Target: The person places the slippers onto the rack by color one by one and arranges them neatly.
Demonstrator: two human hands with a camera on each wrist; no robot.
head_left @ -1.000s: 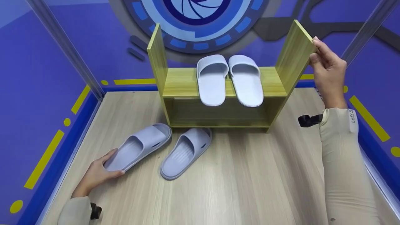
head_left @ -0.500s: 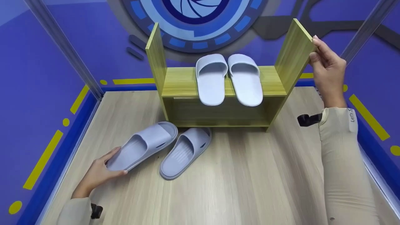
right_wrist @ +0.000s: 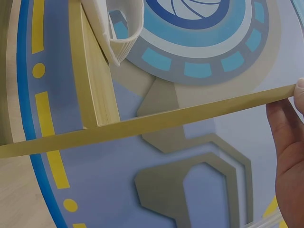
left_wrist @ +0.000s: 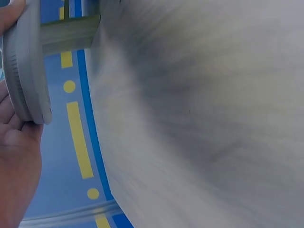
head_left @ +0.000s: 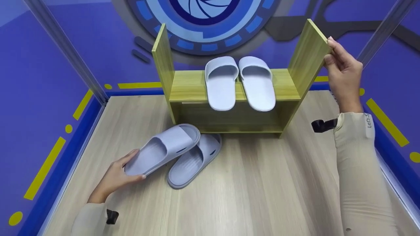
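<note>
My left hand (head_left: 116,177) grips a grey slipper (head_left: 152,154) by its heel end, thumb on one side and fingers on the other. In the left wrist view that slipper (left_wrist: 28,71) is held off the floor. Its toe overlaps a second grey slipper (head_left: 185,168) lying on the floor by the rack's front left. With the right hand (head_left: 346,73) I pinch the upper front edge of the wooden rack's right side panel (head_left: 310,55). Two white slippers (head_left: 221,88) sit side by side on the rack's upper shelf (head_left: 188,85), heels jutting past its front edge.
Below the upper shelf is a lower compartment (head_left: 233,118) of the rack. The rack's left side panel (head_left: 163,59) stands upright near the held slipper. Blue printed walls (head_left: 42,82) enclose the wood-patterned floor (head_left: 262,190) on the left, back and right.
My left hand has carried the grey slipper rightward and slightly up, so its toe now covers part of the other grey slipper. The right hand stays on the panel.
</note>
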